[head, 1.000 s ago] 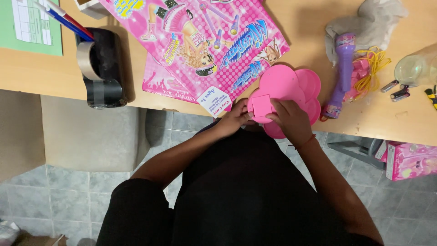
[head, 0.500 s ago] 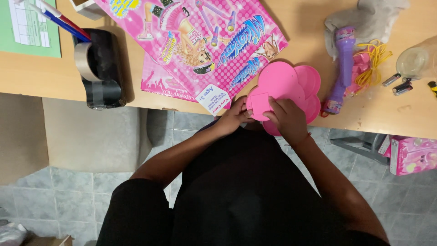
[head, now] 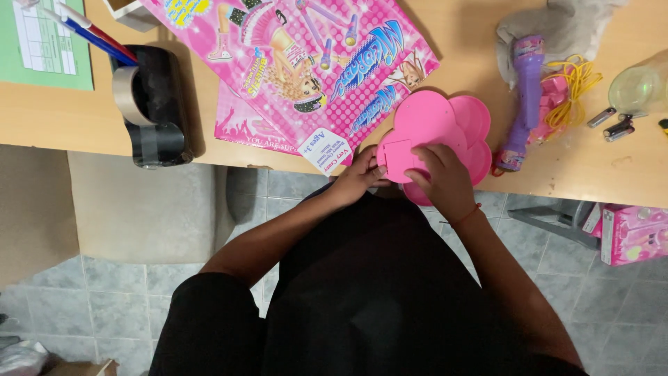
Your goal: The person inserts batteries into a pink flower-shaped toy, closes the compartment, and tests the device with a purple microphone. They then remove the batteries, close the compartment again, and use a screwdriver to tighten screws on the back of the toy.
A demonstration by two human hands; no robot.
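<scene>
A pink flower-shaped plastic toy base (head: 445,125) lies upside down at the near edge of the wooden desk (head: 598,174). My left hand (head: 362,174) grips its left rim. My right hand (head: 442,177) rests on its underside, fingers over a square panel there. A red thread circles my right wrist. To the right of the toy base lies a purple toy microphone (head: 522,97) with a yellow cord (head: 574,94).
Pink toy packaging card (head: 306,63) lies to the left of the toy base. A black tape dispenser (head: 149,104) with pens, green paper (head: 45,45), loose batteries (head: 612,125), a clear cup (head: 640,87), a grey cloth (head: 563,28). A pink box (head: 633,233) sits on the tiled floor.
Both hands stay on the pink toy base; the fingers have shifted slightly over its underside panel. The view has drifted a little.
</scene>
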